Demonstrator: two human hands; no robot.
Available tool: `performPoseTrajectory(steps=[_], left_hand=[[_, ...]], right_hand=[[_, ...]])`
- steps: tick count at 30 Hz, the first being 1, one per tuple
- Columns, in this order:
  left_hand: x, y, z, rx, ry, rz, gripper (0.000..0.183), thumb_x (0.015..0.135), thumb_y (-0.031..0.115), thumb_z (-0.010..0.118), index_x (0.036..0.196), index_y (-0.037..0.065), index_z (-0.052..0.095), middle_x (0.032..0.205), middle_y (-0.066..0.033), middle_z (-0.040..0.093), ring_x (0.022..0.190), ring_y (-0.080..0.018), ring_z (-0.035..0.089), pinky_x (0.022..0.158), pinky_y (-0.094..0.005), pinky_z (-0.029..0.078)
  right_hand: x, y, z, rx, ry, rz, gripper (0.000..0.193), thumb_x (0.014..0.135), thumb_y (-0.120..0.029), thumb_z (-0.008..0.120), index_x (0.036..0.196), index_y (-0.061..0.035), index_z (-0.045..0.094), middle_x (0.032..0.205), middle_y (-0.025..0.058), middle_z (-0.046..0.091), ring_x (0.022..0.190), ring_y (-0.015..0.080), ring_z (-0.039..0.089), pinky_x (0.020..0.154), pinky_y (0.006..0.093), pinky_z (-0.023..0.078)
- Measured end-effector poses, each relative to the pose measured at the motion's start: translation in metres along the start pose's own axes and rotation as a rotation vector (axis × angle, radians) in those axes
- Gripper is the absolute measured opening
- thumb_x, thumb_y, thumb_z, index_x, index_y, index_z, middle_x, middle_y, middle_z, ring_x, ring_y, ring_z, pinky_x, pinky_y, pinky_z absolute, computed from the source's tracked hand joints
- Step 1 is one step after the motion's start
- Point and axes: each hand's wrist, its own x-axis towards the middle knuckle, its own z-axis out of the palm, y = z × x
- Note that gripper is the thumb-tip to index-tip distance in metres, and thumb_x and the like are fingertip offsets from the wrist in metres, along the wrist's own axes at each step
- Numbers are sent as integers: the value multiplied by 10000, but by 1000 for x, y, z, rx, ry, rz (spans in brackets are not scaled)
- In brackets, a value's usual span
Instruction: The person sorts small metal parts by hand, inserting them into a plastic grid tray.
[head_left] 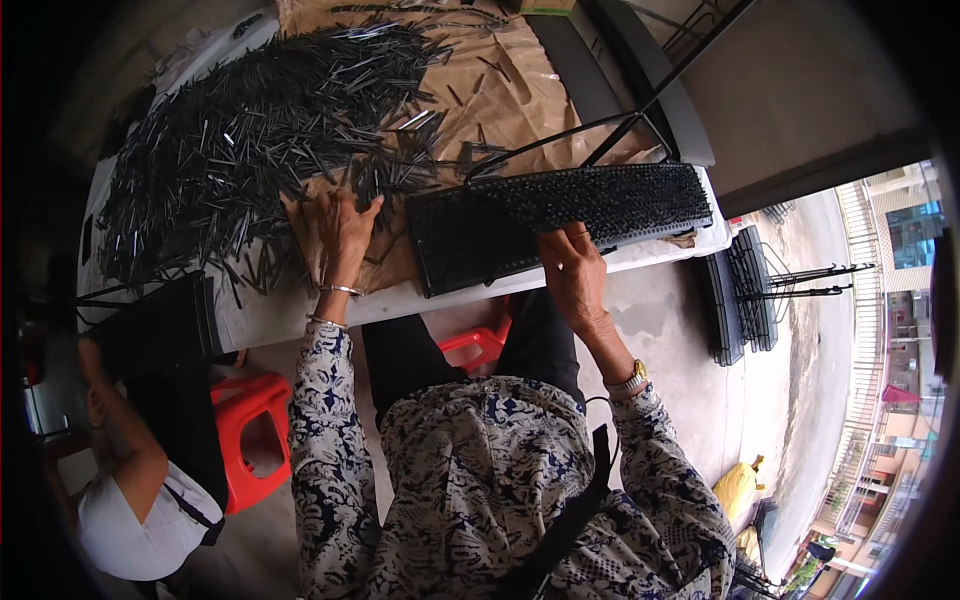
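A large heap of thin black strips covers the left of the table. At its near edge is my left hand, fingers spread, the fingertips by the loose strips. To the right lies a long black panel with a grid of small holes. Dense short black pieces stand up over its far and right part. My right hand is at the panel's near edge, thumb and fingers pinched together over the grid. Whatever is between those fingertips is too small to make out.
Brown paper lies under the heap on a white-edged table. Thin black rods rise behind the panel. On the left another person sits near a red stool. Stacked black racks stand on the floor at right.
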Motion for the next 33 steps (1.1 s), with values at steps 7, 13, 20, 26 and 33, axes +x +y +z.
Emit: performPoseTrajectory(steps=[7, 13, 20, 26, 33], left_hand=[[1, 24, -8, 152, -8, 53, 670, 709, 482, 735, 992, -96, 547, 1023, -225, 486, 921, -352, 533, 768, -445, 460], [8, 25, 1, 81, -57, -3, 677, 712, 410, 755, 1072, -107, 509, 1093, -245, 508, 1004, -364, 542, 800, -443, 470], [14, 19, -2, 16, -72, 4, 494, 682, 244, 793, 976, -75, 557, 930, -250, 613, 916, -404, 593, 760, -449, 490], [11, 29, 13, -113, -62, -51, 457, 716, 258, 763, 993, -52, 573, 981, -263, 601, 921, -424, 580, 769, -468, 477], [6, 29, -6, -134, -15, -103, 449, 688, 204, 780, 950, -69, 537, 928, -249, 574, 889, -395, 574, 745, -452, 477]], right_hand=[[16, -7, -17, 172, -11, 123, 152, 830, -49, 647, 978, -71, 677, 834, 78, 572, 706, 193, 583, 602, 294, 466], [95, -39, -8, 222, -123, -219, 147, 837, -53, 622, 976, -45, 669, 796, 107, 625, 735, 260, 628, 623, 339, 489], [176, -43, 119, -356, -623, -520, 683, 733, -259, 742, 1306, -54, 432, 1166, 243, 544, 890, 381, 632, 753, 414, 518], [208, 12, 173, -555, -922, -745, 1031, 577, -362, 845, 1377, -1, 303, 1336, 289, 387, 1176, 405, 486, 834, 469, 503], [223, 3, 193, -330, -1087, -464, 761, 631, -300, 812, 1226, 11, 455, 1162, 191, 534, 1089, 414, 530, 860, 456, 476]])
